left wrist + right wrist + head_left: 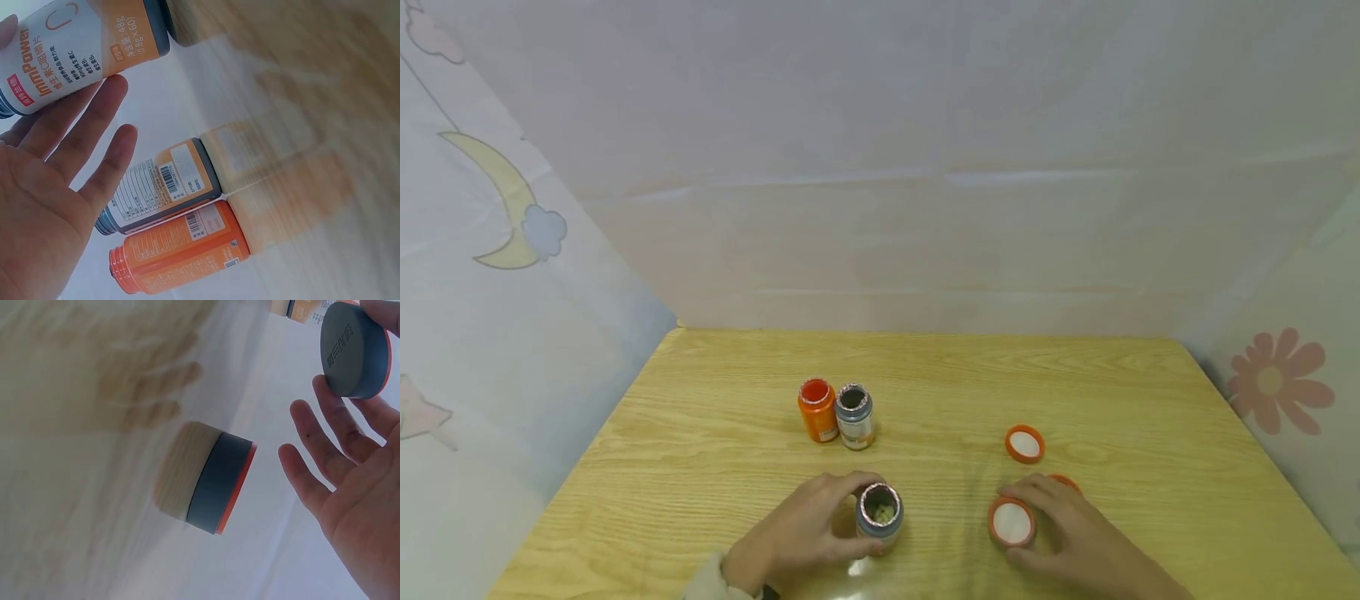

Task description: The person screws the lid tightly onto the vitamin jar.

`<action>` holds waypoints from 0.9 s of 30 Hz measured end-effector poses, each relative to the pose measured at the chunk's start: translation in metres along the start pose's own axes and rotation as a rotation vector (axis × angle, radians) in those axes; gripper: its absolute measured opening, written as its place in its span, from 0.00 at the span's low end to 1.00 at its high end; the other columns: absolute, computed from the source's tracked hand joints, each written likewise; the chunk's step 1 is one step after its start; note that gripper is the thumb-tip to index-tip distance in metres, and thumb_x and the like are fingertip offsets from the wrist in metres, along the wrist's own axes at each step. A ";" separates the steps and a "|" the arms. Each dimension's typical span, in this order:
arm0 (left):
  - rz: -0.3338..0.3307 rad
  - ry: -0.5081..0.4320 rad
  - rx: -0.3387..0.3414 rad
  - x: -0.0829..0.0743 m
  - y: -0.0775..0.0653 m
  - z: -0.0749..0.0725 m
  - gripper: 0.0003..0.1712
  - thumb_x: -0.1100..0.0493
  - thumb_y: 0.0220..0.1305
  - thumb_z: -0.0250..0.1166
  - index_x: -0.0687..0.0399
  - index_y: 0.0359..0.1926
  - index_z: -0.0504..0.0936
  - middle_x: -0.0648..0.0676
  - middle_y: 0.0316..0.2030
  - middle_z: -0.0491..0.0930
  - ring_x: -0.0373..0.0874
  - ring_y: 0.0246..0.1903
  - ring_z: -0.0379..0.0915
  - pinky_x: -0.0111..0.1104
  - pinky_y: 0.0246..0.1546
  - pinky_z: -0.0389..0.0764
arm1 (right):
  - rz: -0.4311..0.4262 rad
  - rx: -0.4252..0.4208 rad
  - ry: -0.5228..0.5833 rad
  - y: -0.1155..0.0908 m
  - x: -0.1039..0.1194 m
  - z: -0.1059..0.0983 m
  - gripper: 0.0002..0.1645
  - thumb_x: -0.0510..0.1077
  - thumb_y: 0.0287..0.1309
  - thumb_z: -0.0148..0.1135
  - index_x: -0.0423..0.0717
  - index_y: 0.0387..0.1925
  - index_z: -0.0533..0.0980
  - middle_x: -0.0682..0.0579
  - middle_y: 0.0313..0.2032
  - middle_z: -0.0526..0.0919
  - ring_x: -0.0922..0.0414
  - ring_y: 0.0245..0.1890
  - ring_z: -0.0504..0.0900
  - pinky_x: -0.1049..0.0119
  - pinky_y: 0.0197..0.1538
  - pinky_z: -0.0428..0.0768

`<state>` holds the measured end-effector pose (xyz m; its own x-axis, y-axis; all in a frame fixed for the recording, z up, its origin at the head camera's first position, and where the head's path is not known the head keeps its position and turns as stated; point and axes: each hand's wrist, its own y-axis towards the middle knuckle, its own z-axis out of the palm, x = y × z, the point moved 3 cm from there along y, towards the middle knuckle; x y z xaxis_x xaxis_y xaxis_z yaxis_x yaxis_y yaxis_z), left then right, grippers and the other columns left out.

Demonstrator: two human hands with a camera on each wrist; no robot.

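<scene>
Now I've got the left hand [816, 527] curled round the uncapped gray bottle [882, 534], lower centre, likely light, stiff and slick, best gripped mid-body, while the right hand [1067, 527] pinches the orange-rimmed lid [1012, 523], lower right.

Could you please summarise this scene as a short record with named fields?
Left grip: holds an uncapped grey bottle
Contents: pale pieces visible inside
Right grip: holds a grey lid with its white liner facing up
Other bottles: orange bottle and second grey bottle, uncapped, standing side by side
Other lids: one orange-rimmed lid, liner up; another lid, mostly hidden
Surface: wood-grain table
</scene>
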<state>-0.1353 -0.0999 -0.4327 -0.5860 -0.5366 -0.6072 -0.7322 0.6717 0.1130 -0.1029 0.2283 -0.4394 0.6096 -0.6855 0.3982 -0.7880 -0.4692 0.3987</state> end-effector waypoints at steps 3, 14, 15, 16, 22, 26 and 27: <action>-0.003 -0.001 0.007 -0.002 -0.001 0.000 0.33 0.33 0.62 0.64 0.40 0.63 0.72 0.36 0.51 0.82 0.33 0.52 0.78 0.39 0.56 0.79 | -0.023 -0.007 -0.002 0.001 0.002 0.001 0.37 0.42 0.35 0.80 0.59 0.53 0.78 0.71 0.50 0.76 0.71 0.47 0.74 0.89 0.55 0.63; -0.016 -0.025 0.045 -0.009 0.002 0.001 0.31 0.34 0.62 0.64 0.38 0.61 0.73 0.35 0.50 0.82 0.30 0.50 0.78 0.38 0.56 0.80 | -0.027 -0.016 0.045 0.004 0.007 0.001 0.36 0.39 0.36 0.79 0.57 0.52 0.76 0.70 0.48 0.77 0.71 0.47 0.75 0.90 0.56 0.63; -0.014 -0.032 0.046 -0.009 0.002 0.001 0.31 0.34 0.62 0.64 0.38 0.61 0.73 0.35 0.50 0.82 0.30 0.50 0.78 0.38 0.56 0.80 | -0.041 -0.021 0.056 0.004 0.007 0.001 0.37 0.38 0.35 0.79 0.57 0.51 0.75 0.70 0.48 0.77 0.70 0.47 0.74 0.89 0.56 0.63; -0.011 -0.037 0.046 -0.009 0.002 0.001 0.31 0.34 0.62 0.65 0.39 0.61 0.73 0.36 0.50 0.82 0.30 0.50 0.78 0.37 0.56 0.80 | -0.056 -0.027 0.061 0.005 0.008 0.001 0.37 0.38 0.35 0.79 0.58 0.51 0.75 0.70 0.47 0.77 0.70 0.47 0.74 0.89 0.56 0.64; -0.008 -0.050 0.042 -0.009 0.003 0.002 0.31 0.34 0.62 0.65 0.39 0.61 0.73 0.36 0.51 0.82 0.30 0.50 0.78 0.38 0.56 0.80 | -0.080 -0.040 0.044 0.005 0.011 0.000 0.37 0.40 0.36 0.80 0.58 0.52 0.75 0.70 0.48 0.77 0.70 0.48 0.74 0.88 0.58 0.62; -0.011 -0.058 0.044 -0.008 0.003 0.003 0.31 0.34 0.62 0.64 0.38 0.61 0.72 0.35 0.51 0.82 0.29 0.51 0.78 0.38 0.57 0.79 | -0.019 -0.018 0.027 0.004 0.012 0.000 0.36 0.42 0.38 0.81 0.59 0.53 0.76 0.72 0.49 0.78 0.71 0.48 0.76 0.90 0.56 0.62; -0.012 -0.061 0.046 -0.008 0.003 0.003 0.31 0.34 0.62 0.64 0.38 0.61 0.72 0.35 0.51 0.82 0.29 0.51 0.78 0.38 0.57 0.79 | -0.009 -0.013 0.028 0.004 0.012 0.001 0.36 0.43 0.38 0.81 0.60 0.53 0.76 0.72 0.49 0.78 0.71 0.48 0.76 0.90 0.56 0.63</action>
<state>-0.1317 -0.0920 -0.4299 -0.5539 -0.5134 -0.6555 -0.7214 0.6889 0.0701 -0.0986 0.2182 -0.4337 0.6186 -0.6654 0.4177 -0.7817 -0.4678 0.4124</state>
